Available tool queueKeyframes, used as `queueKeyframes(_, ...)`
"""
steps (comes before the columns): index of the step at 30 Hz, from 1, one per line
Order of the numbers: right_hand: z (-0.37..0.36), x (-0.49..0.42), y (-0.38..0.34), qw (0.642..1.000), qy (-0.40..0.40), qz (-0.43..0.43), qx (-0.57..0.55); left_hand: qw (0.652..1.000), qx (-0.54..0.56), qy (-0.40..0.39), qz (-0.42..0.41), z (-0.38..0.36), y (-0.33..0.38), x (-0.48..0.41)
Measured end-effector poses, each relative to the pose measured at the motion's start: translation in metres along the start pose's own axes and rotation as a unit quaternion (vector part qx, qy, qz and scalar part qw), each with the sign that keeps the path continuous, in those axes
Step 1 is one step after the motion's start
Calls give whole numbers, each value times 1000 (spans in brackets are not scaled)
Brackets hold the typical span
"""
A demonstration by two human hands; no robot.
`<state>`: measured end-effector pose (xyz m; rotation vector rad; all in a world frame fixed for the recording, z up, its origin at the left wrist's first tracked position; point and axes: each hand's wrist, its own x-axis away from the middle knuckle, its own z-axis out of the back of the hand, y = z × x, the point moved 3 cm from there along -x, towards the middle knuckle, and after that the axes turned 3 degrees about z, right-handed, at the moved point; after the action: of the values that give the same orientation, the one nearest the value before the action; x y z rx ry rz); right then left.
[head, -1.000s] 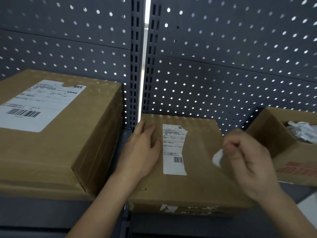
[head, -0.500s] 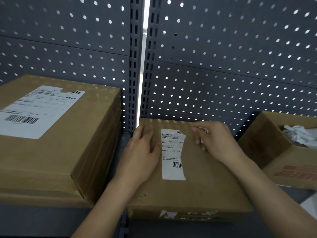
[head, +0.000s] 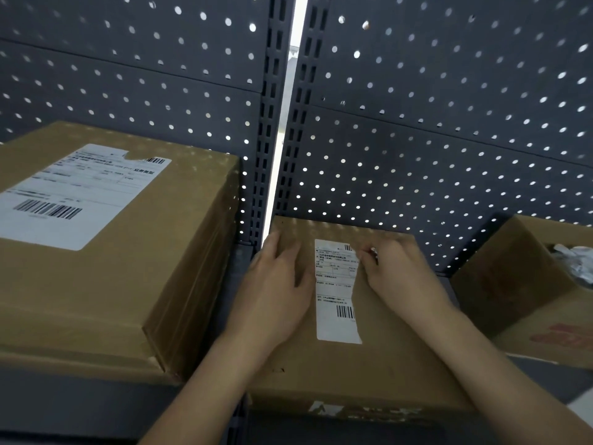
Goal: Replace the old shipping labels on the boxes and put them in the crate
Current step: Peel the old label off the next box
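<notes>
A flat cardboard box [head: 369, 374] lies on the shelf in front of me. A torn strip of old white shipping label [head: 337, 293] with a barcode remains on its top. My left hand [head: 276, 290] rests flat on the box just left of the label, fingers straight. My right hand [head: 398, 274] is at the label's upper right edge, with its fingertips curled against the torn edge; whether they pinch the paper is not plain. A larger box [head: 106, 284] with a big white label [head: 73, 200] stands to the left.
An open cardboard box [head: 519, 293] with crumpled white paper scraps [head: 577, 261] inside stands at the right. A grey perforated back panel [head: 449, 123] closes the shelf behind. The shelf's front edge [head: 80, 409] runs along the bottom.
My right hand, which was raised on the right with a white scrap of paper, came back to the box and moved left to the label's upper right edge. The left hand stayed put.
</notes>
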<state>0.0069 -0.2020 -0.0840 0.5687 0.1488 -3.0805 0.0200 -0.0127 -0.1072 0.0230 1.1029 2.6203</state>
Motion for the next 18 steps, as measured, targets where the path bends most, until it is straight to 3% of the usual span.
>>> queueKeyframes(3,0,2,-5,999,13,17,36,1000,-8,3,-4,1,2,1)
queueKeyframes(11,-6,5,-15,992,-61,30,102,1000,-20,0,4,-1,1,-1)
queueKeyframes(16,-9,0,-10,995,-52,26,80,1000,-27,0,6,-1,0,-1)
queueKeyframes(18,-7,-1,-2,1000,-19,18,10,1000,-24,-1,6,-1,0,-1)
